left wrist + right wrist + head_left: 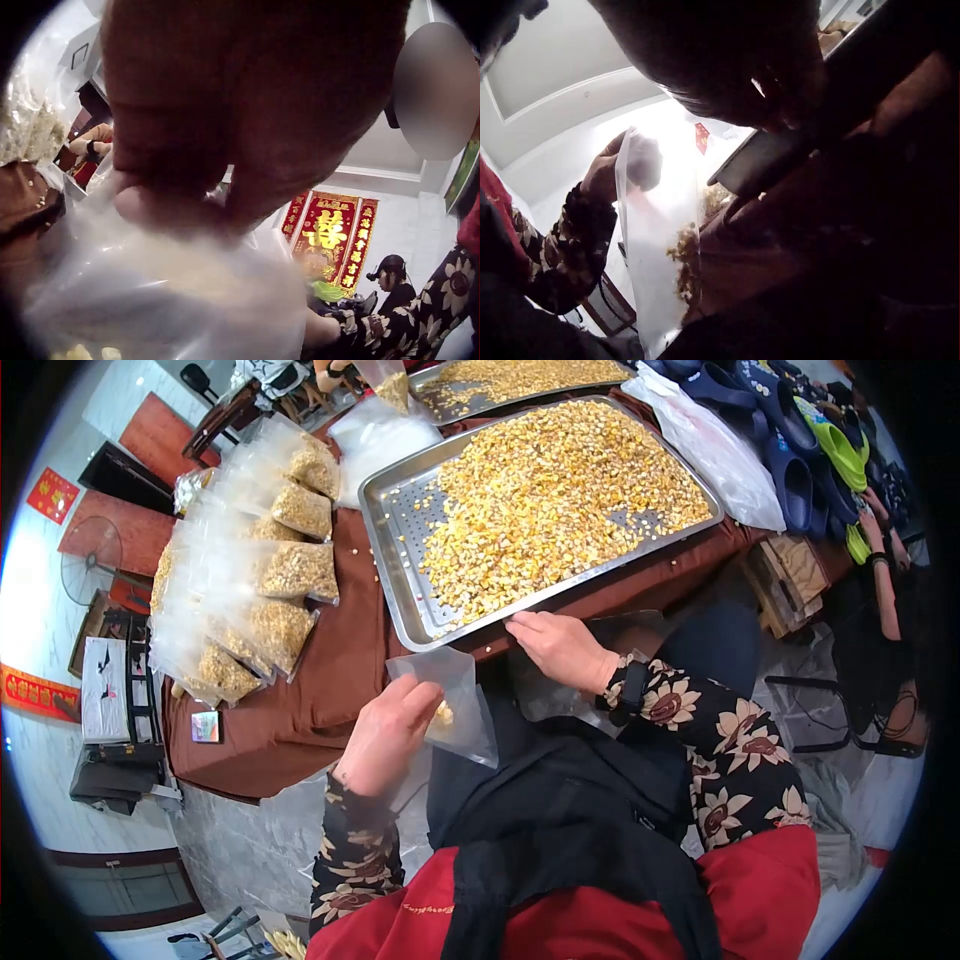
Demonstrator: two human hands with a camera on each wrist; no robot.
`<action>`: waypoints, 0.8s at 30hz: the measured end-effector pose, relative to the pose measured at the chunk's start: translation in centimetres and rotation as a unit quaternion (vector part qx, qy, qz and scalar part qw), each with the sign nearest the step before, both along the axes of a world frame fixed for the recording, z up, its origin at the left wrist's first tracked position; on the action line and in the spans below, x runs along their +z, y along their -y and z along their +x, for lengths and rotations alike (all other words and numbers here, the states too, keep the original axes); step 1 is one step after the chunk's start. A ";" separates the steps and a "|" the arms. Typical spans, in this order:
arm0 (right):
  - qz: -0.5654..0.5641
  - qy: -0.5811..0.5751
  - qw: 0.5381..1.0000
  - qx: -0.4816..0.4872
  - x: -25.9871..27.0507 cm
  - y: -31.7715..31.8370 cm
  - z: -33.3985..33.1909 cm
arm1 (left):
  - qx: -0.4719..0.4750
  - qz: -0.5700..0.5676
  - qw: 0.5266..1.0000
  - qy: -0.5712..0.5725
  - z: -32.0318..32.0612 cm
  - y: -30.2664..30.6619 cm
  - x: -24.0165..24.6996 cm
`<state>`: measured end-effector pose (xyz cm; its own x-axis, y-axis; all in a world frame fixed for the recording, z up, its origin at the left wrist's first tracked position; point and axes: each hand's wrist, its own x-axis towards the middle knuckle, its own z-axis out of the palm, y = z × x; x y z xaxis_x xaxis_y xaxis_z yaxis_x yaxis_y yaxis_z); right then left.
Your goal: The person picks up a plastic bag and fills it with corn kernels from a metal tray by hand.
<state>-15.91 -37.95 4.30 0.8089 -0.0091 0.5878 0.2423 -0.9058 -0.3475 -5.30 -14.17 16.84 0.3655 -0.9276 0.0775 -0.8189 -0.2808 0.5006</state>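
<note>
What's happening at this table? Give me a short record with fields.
Left hand: pinches a clear plastic bag with a few kernels inside
Right hand: at the near rim of the metal tray; whether the fingers grip is unclear
Tray contents: heaped yellow kernels
Left of tray: filled bags stacked on the brown tablecloth
Behind: second tray, also holding kernels
</note>
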 end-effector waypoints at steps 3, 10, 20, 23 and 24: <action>0.004 -0.027 0.999 -0.034 -1.3 -0.5 -0.5 | 0.006 0.041 0.999 0.020 -1.2 -0.5 1.8; 0.021 -0.020 0.998 -0.064 -2.8 -1.0 0.9 | 0.002 0.058 0.998 -0.029 -2.1 0.8 0.1; 0.059 0.001 0.996 -0.060 -3.1 -2.8 2.2 | 0.067 -0.010 0.996 -0.049 -1.4 1.2 -2.1; 0.063 0.005 0.995 -0.079 -2.9 -3.4 2.4 | 0.085 -0.030 0.995 -0.048 -1.4 0.4 -2.3; 0.066 0.004 0.994 -0.091 -2.8 -3.6 2.4 | 0.090 -0.033 0.994 -0.050 -1.4 0.3 -2.3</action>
<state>-13.55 -34.33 1.46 0.7815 -0.2324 0.5790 0.0820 -0.8817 -0.4646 -6.73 -14.46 14.52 0.5347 -0.8401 0.0914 -0.7031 -0.3823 0.5996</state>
